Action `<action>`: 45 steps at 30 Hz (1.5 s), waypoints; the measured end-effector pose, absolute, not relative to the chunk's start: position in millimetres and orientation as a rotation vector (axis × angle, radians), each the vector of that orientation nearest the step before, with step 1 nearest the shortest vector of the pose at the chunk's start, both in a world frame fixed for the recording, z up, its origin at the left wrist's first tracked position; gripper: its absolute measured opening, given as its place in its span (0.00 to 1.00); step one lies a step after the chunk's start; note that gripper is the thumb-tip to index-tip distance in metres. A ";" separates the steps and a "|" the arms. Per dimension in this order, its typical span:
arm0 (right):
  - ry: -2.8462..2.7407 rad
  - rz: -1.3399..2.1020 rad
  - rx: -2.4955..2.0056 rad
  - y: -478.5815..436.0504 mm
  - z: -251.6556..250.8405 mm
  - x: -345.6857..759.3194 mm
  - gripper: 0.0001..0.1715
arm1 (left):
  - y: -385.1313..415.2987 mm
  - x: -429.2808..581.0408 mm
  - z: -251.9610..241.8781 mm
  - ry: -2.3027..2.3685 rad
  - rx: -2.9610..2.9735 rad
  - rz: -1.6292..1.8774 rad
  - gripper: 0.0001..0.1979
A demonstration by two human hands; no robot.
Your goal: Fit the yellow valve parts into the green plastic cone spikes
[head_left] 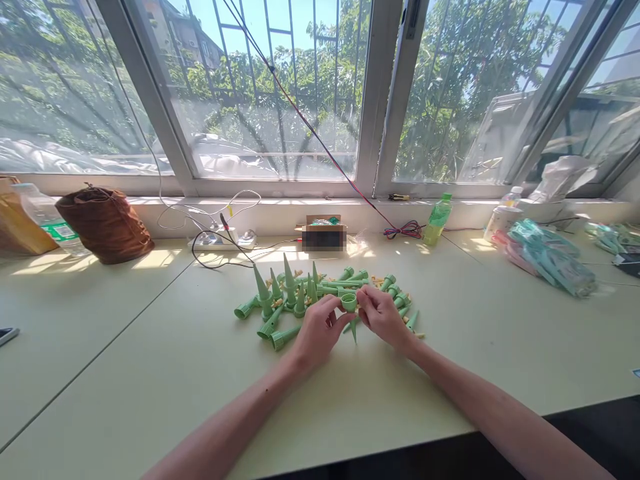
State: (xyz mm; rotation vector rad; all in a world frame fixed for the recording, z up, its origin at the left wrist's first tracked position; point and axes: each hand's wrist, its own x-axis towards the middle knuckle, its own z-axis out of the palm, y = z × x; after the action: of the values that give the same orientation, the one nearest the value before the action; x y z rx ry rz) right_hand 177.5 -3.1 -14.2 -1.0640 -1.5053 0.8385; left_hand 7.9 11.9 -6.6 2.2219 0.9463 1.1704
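Both hands meet over a pile of green cone-shaped plastic spikes (295, 293) on the pale table (150, 360). My left hand (317, 330) and my right hand (383, 313) together pinch one green spike (350, 308), its round cup end up and its point down. Fingers of both hands are closed on it. Several spikes in the pile stand upright on their cups; others lie flat, with small tan pieces among them.
A brown bag (105, 223) and a water bottle (47, 220) sit far left. A power strip with cables (223, 240), a small cardboard box (324, 233), a green bottle (437, 220) and teal packets (547, 257) line the window side. A phone edge (7, 333) shows left.
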 end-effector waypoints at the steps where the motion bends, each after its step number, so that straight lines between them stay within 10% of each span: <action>1: -1.504 0.838 -1.067 -3.2 -13.9 177.4 0.27 | 12.3 7.7 -7.0 0.945 2.234 1.171 0.16; 45: -1.606 0.748 -1.113 -4.8 -7.9 176.8 0.28 | 20.8 -7.0 -13.2 0.720 2.764 1.249 0.12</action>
State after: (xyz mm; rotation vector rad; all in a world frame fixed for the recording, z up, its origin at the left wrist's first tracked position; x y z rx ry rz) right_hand 176.8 -4.8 -7.9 -1.1129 -1.6063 0.7479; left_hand -7.0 20.8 -13.2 2.7641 0.7203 1.2495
